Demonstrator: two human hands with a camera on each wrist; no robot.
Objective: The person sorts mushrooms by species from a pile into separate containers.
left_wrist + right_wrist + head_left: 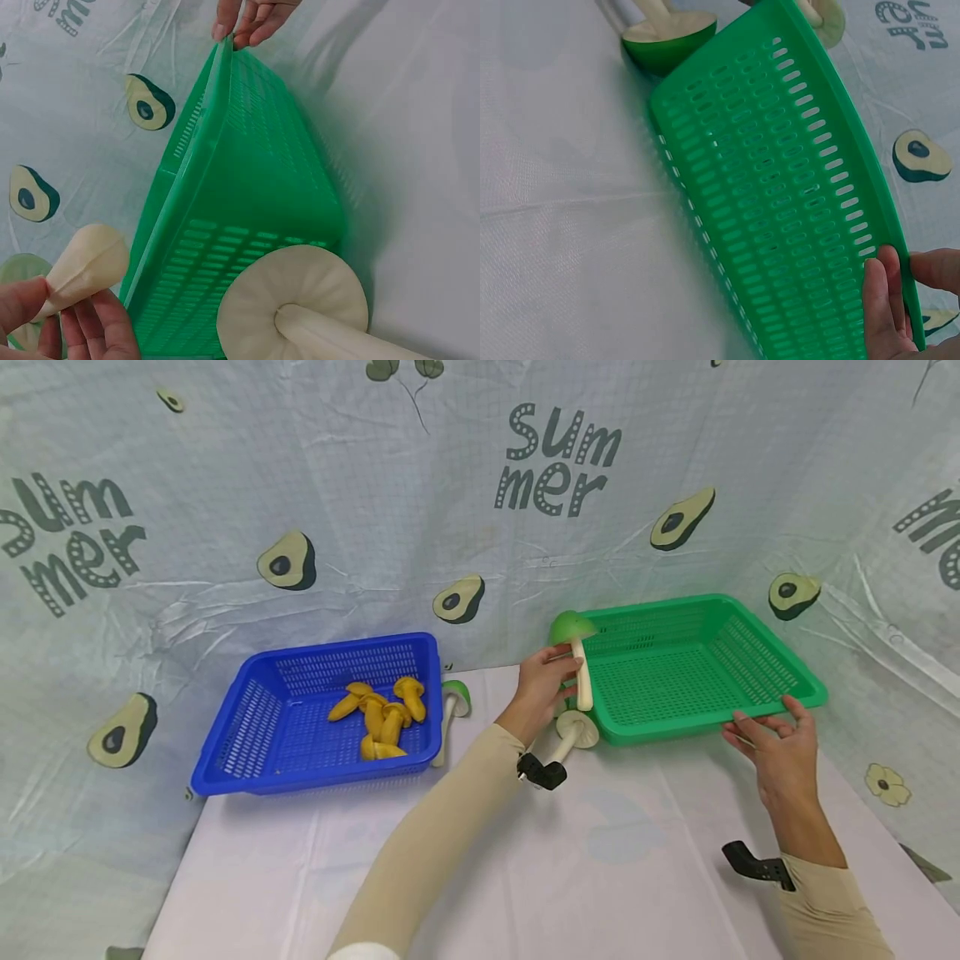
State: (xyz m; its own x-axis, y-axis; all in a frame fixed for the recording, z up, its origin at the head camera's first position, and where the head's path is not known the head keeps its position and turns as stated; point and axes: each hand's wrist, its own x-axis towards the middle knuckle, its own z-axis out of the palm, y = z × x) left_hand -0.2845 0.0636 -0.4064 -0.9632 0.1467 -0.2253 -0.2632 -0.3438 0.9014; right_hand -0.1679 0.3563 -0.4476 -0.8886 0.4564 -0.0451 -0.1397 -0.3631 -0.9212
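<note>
My left hand (pixel 542 687) pinches the pale stem of a toy mushroom with a green cap (pixel 573 627), held upright at the left end of the green basket (pixel 712 724). In the left wrist view, the thumb and fingertips hold this stem (pixel 94 262). My right hand (pixel 783 760) grips the basket's near rim close to its right corner. The right wrist view shows the thumb over the rim and the fingers (pixel 881 300) against the outer wall. Another green-capped mushroom (pixel 576 731) lies on the table against the basket's left end, its pale underside showing.
A blue basket (pixel 318 782) on the left holds several yellow toy mushrooms (pixel 392 722). One more green-capped mushroom (pixel 457 697) lies against its right side. White cloth covers the table (pixel 480 877), and a printed curtain (pixel 360 527) hangs behind the baskets.
</note>
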